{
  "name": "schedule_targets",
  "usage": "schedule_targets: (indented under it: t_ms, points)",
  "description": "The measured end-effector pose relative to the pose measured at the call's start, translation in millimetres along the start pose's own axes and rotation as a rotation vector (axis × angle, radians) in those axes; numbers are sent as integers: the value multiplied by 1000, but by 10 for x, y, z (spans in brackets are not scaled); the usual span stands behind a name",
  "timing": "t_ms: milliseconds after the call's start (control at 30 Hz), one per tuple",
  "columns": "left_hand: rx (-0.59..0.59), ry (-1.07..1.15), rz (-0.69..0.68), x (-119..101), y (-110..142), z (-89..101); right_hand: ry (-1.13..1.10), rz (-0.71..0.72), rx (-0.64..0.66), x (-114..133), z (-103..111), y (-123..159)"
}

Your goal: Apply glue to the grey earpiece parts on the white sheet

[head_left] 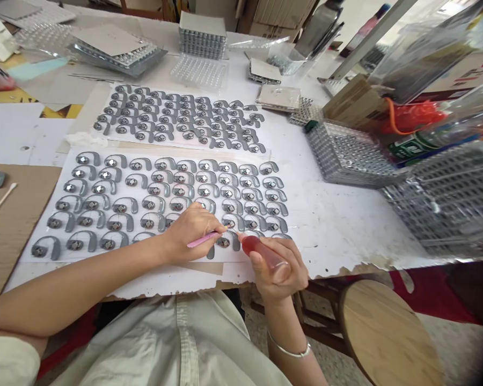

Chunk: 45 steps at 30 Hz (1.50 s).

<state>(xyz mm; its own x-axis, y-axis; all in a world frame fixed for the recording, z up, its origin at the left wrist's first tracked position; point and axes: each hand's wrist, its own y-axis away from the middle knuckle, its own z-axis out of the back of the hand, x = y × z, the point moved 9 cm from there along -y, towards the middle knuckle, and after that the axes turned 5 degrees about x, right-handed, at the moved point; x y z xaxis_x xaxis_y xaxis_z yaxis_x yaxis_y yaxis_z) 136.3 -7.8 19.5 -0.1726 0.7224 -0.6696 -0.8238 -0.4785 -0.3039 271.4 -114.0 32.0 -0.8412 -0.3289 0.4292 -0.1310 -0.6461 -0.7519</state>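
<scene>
Head view, down over worktable [330, 220]

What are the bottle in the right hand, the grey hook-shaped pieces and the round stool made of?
The bottle: probably plastic, glossy and see-through, reddish inside. The grey hook-shaped pieces: likely moulded plastic, smooth with a slight sheen, though coated metal is possible. The stool: apparently wood, showing pale, streaky grain.

A wooden stool [386, 332] with a round seat stands on the speckled floor [456, 348] beside the white-covered tabletop [326, 230], whose near edge is ragged. Cardboard boxes [284, 15] sit beyond the far edge; brightness washes the upper right, behind a slanting pale post [372, 37].
</scene>
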Motion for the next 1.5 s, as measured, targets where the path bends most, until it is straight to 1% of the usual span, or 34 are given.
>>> schedule_targets:
  t_ms: [233, 433, 633, 900, 1067, 1233, 1500]
  points:
    - [-9, 8, 3, -13, -3, 3, -25, 11, -15, 18, 10, -22]
    - [6, 24, 27, -4, -10, 7, -58, -26, -85, -49, 72, 17]
    - [15, 28, 38, -1, -8, 18, -62, -29, -35, -30, 20, -22]
    - [34, 6, 53, 21, -7, 1, -44, -19, -16, -16, 1, -44]
    - [27, 93, 97, 79, -26, 14, -45, -15, -3, -4, -18, -41]
    - [23, 167, 160, 142, -39, 29, -48, 7, -16, 21, -9, -49]
    - [8, 151, 167, 151, -34, 33, -32, -8, 0, -2, -43, -49]
